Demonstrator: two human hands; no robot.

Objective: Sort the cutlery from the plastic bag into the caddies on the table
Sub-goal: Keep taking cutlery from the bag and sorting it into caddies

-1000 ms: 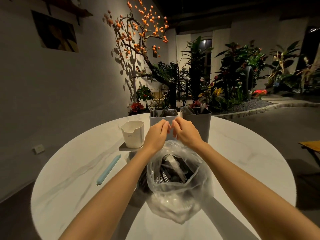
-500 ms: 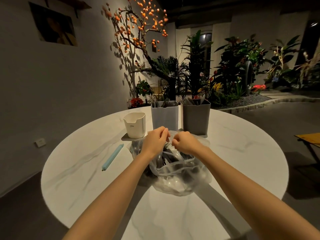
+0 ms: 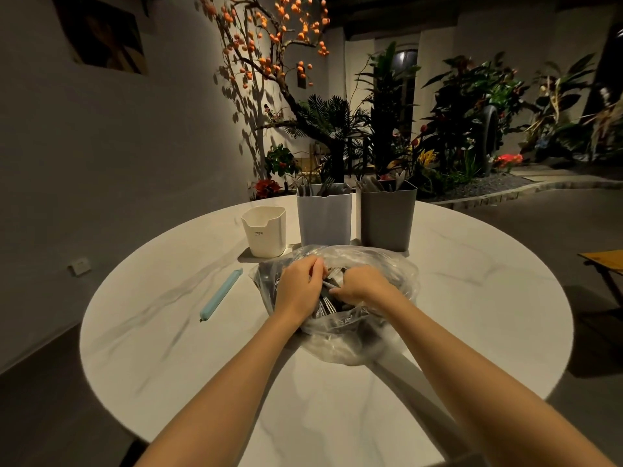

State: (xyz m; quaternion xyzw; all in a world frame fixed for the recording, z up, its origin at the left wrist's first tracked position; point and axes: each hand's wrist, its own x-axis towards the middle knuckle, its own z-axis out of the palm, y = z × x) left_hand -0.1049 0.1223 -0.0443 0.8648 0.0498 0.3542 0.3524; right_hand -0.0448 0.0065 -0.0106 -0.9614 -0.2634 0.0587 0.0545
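Now the clear plastic bag sits slumped on the round white marble tabletop, where a second ago it was held up by its mouth with both hands pinching the rim. The left hand and the right hand have dropped into the opened mouth, among the cutlery; fork tines show just between the two wrists. Both sets of fingers are curled, but whether they clamp on the bag's rim, on a utensil, or on nothing I cannot tell, since the plastic and the knuckles hide the tips. My reading is that opening is done and the first pick from the bag is about to start.

Behind the bag stand three caddies, close together on a thin tray: a short white caddy at the left, a tall pale grey caddy in the middle and a darker grey caddy at the right, the two tall ones already holding utensils. A light blue bag clip lies apart to the left. Beyond the tabletop the room is dim, with a branch of orange fruit against the wall and dense potted plants
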